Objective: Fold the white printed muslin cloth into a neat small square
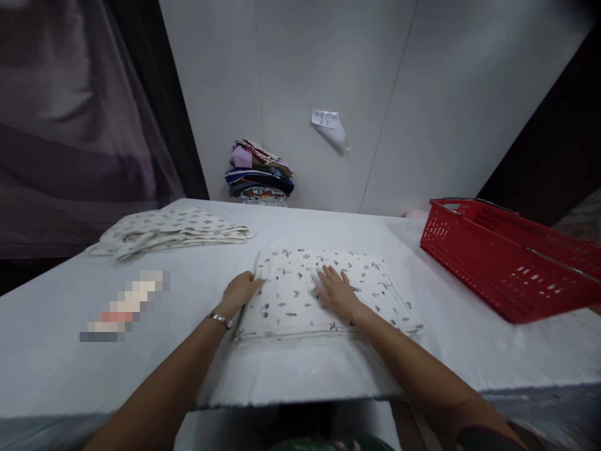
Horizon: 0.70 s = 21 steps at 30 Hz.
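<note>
A folded white cloth with small grey prints (291, 300) lies flat on the white table (70, 376) in front of me. My right hand (335, 291) rests flat on the middle of it, fingers stretched out. My left hand (240, 291) is curled at the cloth's left edge, fingers tucked at or under the fold; a metal bracelet is on that wrist.
Another printed white cloth (169, 230) lies loosely folded at the back left. A stack of folded coloured clothes (258, 172) stands against the wall. A red plastic basket (507, 257) sits at the right. A paper note (325, 119) hangs on the wall.
</note>
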Each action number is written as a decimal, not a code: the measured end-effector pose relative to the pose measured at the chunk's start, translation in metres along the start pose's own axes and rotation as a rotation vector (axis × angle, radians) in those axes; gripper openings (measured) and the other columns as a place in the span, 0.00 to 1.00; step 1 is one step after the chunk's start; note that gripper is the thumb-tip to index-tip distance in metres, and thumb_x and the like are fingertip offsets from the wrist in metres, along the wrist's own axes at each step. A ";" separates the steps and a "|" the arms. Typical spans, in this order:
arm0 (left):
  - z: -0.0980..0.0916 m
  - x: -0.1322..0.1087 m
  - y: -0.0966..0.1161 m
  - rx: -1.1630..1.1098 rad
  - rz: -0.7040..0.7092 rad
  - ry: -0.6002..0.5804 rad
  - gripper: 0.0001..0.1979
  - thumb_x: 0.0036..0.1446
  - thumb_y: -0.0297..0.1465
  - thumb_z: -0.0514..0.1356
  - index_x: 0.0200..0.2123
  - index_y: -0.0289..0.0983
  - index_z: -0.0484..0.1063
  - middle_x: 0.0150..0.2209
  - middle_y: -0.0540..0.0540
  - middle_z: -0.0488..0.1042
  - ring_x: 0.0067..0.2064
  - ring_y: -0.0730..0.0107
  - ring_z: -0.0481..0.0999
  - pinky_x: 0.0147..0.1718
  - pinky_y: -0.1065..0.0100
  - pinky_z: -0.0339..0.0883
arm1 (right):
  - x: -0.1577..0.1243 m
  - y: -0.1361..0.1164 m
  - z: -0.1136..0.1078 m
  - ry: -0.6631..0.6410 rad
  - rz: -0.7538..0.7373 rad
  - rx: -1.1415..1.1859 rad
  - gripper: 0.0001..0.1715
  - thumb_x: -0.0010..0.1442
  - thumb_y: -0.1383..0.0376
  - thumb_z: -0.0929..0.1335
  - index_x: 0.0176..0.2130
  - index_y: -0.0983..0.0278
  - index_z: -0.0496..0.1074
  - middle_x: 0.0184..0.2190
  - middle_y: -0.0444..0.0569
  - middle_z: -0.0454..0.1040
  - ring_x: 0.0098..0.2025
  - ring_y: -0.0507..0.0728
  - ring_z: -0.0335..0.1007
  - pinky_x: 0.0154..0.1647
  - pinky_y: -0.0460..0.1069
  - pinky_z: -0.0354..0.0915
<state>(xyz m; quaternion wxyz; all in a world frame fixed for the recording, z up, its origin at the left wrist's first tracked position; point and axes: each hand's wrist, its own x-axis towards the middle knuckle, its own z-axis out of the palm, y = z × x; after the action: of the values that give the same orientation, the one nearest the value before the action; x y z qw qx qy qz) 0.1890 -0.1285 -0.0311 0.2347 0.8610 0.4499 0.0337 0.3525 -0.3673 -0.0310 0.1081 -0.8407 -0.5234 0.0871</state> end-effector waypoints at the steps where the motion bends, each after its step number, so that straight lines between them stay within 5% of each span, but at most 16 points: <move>1: 0.000 -0.001 0.000 -0.003 -0.005 0.004 0.14 0.50 0.43 0.54 0.29 0.38 0.66 0.33 0.45 0.75 0.35 0.61 0.73 0.27 0.68 0.57 | 0.003 -0.004 0.002 -0.008 -0.018 -0.003 0.37 0.65 0.49 0.52 0.66 0.66 0.48 0.67 0.52 0.36 0.68 0.59 0.27 0.65 0.60 0.29; 9: -0.004 -0.007 0.000 -0.095 -0.017 0.032 0.14 0.51 0.44 0.54 0.28 0.38 0.65 0.31 0.46 0.75 0.34 0.63 0.73 0.28 0.68 0.58 | 0.016 -0.006 0.016 -0.085 -0.076 0.028 0.38 0.65 0.47 0.52 0.65 0.65 0.49 0.67 0.55 0.39 0.68 0.61 0.30 0.64 0.62 0.31; 16: 0.001 -0.011 0.001 -0.114 -0.010 0.066 0.11 0.52 0.40 0.54 0.28 0.38 0.65 0.28 0.47 0.73 0.31 0.64 0.72 0.28 0.69 0.57 | 0.074 0.004 -0.011 0.008 0.034 -0.028 0.40 0.65 0.47 0.50 0.67 0.68 0.42 0.68 0.52 0.34 0.68 0.57 0.24 0.65 0.59 0.28; 21: 0.002 -0.008 -0.004 -0.116 0.013 0.064 0.11 0.52 0.41 0.54 0.27 0.39 0.64 0.27 0.48 0.73 0.32 0.64 0.72 0.28 0.69 0.58 | 0.102 0.028 0.000 -0.026 0.170 -0.084 0.39 0.66 0.48 0.49 0.66 0.69 0.43 0.67 0.54 0.37 0.68 0.58 0.27 0.64 0.60 0.28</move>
<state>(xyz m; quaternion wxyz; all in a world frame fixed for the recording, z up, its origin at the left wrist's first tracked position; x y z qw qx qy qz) 0.1821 -0.1342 -0.0336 0.2695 0.8475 0.4486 0.0886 0.4209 -0.2879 -0.0416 0.0586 -0.8846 -0.4548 0.0847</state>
